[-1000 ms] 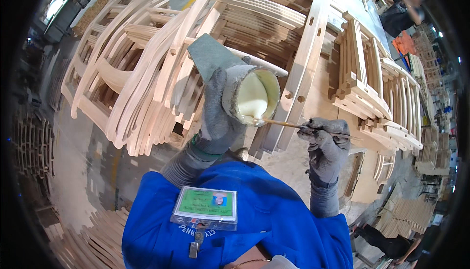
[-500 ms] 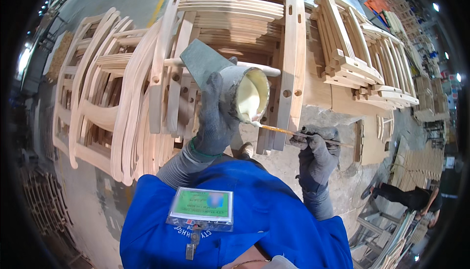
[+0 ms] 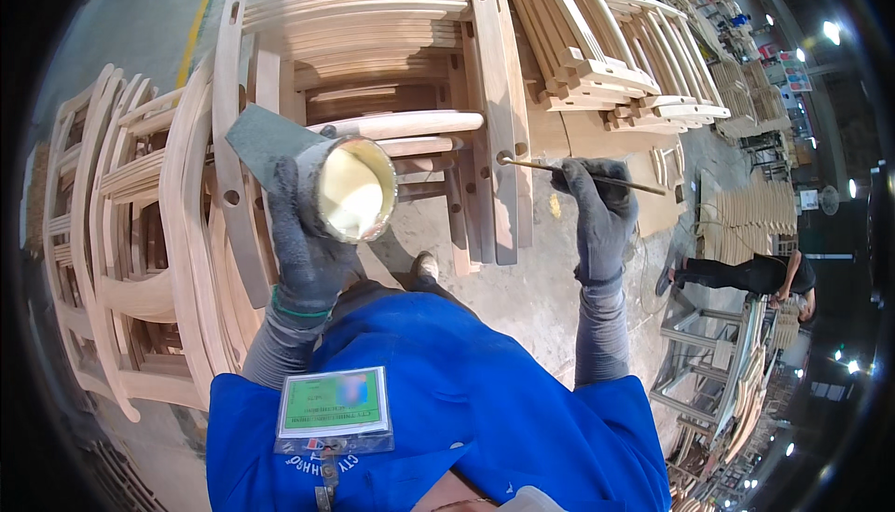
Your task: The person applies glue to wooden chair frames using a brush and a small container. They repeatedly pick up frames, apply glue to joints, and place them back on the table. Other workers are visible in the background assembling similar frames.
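In my gloved left hand (image 3: 303,242) is a round cup (image 3: 392,197), tilted so its opening faces me. Thick cream-coloured liquid (image 3: 356,193) fills much of it. A flat grey-green piece (image 3: 270,142) sticks out behind the cup on the same side; how it is held is hidden. My right hand (image 3: 599,218), also gloved, pinches a thin stick (image 3: 536,166). The stick's tip is at a round hole in an upright wooden post (image 3: 491,74) of a chair frame. Between the posts run pale wooden rails (image 3: 392,126).
More curved chair frames (image 3: 140,232) stand close on my left. Stacked wooden frames (image 3: 606,55) rest on cardboard at the far right. A person in dark clothes (image 3: 746,274) is farther right, near a metal rack (image 3: 699,353). My shoe (image 3: 425,268) shows on the concrete floor.
The stick's tip has left the cup's lip and is now at the post's hole. The cup has shifted left in view, its opening turned more toward me. The whole view has shifted.
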Demonstrator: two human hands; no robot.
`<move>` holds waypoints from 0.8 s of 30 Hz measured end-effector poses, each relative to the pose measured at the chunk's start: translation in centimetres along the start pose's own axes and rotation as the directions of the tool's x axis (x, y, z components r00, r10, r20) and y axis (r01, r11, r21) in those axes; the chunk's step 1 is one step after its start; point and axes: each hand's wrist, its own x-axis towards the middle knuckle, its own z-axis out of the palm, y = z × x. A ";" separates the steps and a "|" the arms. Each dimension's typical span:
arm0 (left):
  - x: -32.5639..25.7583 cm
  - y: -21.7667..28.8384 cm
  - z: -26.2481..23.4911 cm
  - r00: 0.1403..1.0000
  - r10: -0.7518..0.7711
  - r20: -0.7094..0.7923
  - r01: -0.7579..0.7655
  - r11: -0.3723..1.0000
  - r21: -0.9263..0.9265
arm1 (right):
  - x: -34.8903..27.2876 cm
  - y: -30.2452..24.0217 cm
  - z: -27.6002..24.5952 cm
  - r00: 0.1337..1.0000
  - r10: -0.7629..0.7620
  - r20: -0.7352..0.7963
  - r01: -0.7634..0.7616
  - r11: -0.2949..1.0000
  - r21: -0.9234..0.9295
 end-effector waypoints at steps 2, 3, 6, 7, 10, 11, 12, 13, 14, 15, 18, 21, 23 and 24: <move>-0.1 0.4 -0.6 0.999 0.015 -0.031 -0.015 1.000 0.003 | 0.2 0.6 0.5 0.999 -0.031 0.010 0.031 0.999 -0.021; -0.2 0.6 -0.8 0.999 0.025 -0.047 -0.024 1.000 0.006 | 0.3 0.8 0.7 0.999 -0.046 0.018 0.046 0.999 -0.029; -0.5 1.3 -1.3 0.999 0.000 0.039 0.001 1.000 -0.028 | 0.8 1.2 1.2 0.995 -0.089 0.034 0.091 0.994 -0.063; -0.6 1.3 -1.5 0.998 -0.008 0.068 0.011 0.999 -0.040 | 0.8 1.4 1.3 0.993 -0.111 0.036 0.113 0.992 -0.059; -1.2 0.7 -2.6 0.980 0.178 0.089 -0.194 0.958 0.212 | 0.9 0.9 1.4 0.982 -0.159 0.100 0.183 0.926 -0.331; -1.4 0.5 -3.0 0.973 0.211 0.096 -0.227 0.952 0.204 | 0.9 0.7 1.3 0.976 -0.167 0.141 0.212 0.876 -0.433; -1.4 0.4 -3.3 0.975 0.203 0.090 -0.209 0.976 0.058 | 0.9 0.2 2.0 0.974 -0.175 0.141 0.217 0.900 -0.378; -1.5 0.4 -3.4 0.978 0.181 0.100 -0.173 0.982 -0.081 | 1.1 0.3 2.2 0.972 -0.186 0.140 0.225 0.906 -0.358; -1.6 0.4 -3.3 0.981 0.156 0.112 -0.129 0.968 -0.217 | 1.4 0.4 2.3 0.971 -0.197 0.136 0.233 0.911 -0.341; -1.7 0.7 -2.9 0.982 0.121 0.143 -0.066 0.938 -0.339 | 1.5 0.4 2.4 0.969 -0.208 0.132 0.240 0.916 -0.323; -1.6 0.9 -2.9 0.964 0.125 0.235 -0.048 0.950 -0.308 | 1.2 0.1 1.9 0.964 -0.214 0.157 0.262 0.855 -0.448; -1.7 0.9 -2.9 0.955 0.123 0.270 -0.047 0.961 -0.271 | 1.2 0.4 1.9 0.960 -0.193 0.205 0.269 0.846 -0.461; -1.9 0.9 -2.7 0.957 0.110 0.268 -0.026 0.953 -0.301 | 1.7 0.4 2.6 0.975 -0.174 0.135 0.210 0.920 -0.331; -2.0 0.9 -2.6 0.959 0.104 0.263 -0.018 0.950 -0.311 | 1.8 0.4 2.8 0.982 -0.160 0.102 0.181 0.948 -0.261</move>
